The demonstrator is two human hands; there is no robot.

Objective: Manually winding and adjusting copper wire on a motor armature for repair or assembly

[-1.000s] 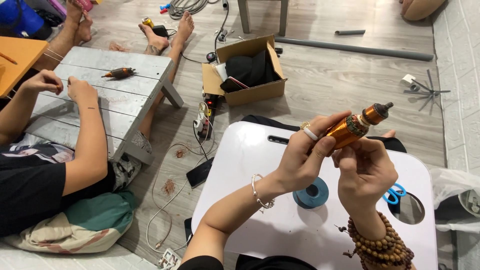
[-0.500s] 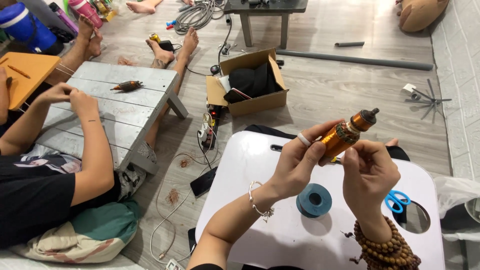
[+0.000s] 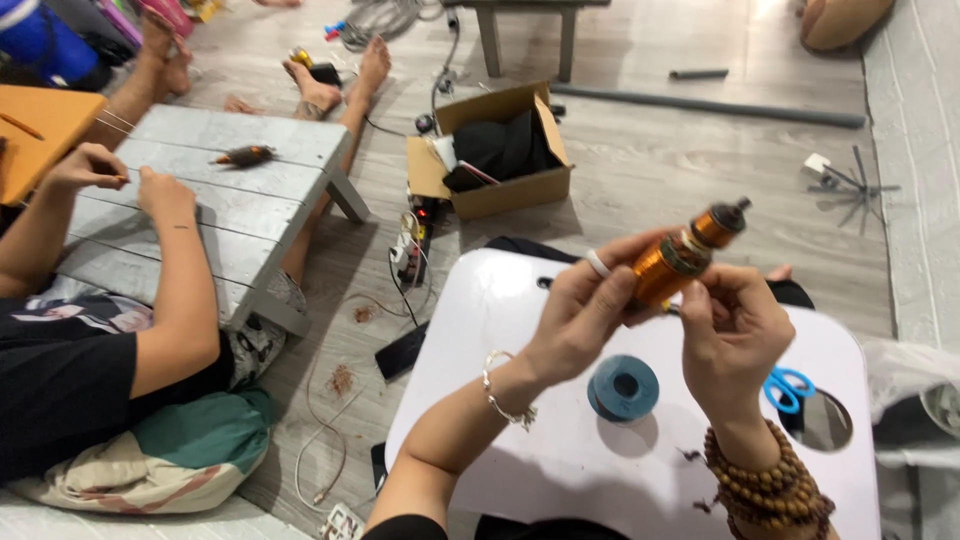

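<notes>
Since the earlier frame the two hands have kept the copper-wound motor rotor (image 3: pixel 682 256) at almost the same height above the white table (image 3: pixel 560 470), only a little more tilted, with its dark tip up and to the right. The left hand (image 3: pixel 580 310) is closed around the lower end of the rotor, fingers pressed together, a white ring on one finger. The right hand (image 3: pixel 735 335) pinches the rotor from below with thumb and fingertips. Under the rotor, on the white table, lies a blue spool (image 3: pixel 622 387); to the right of the spool are blue scissors (image 3: pixel 790 385). To the left of the white table, another person's hands (image 3: pixel 130 180) work on a grey wooden table (image 3: pixel 250 195).
</notes>
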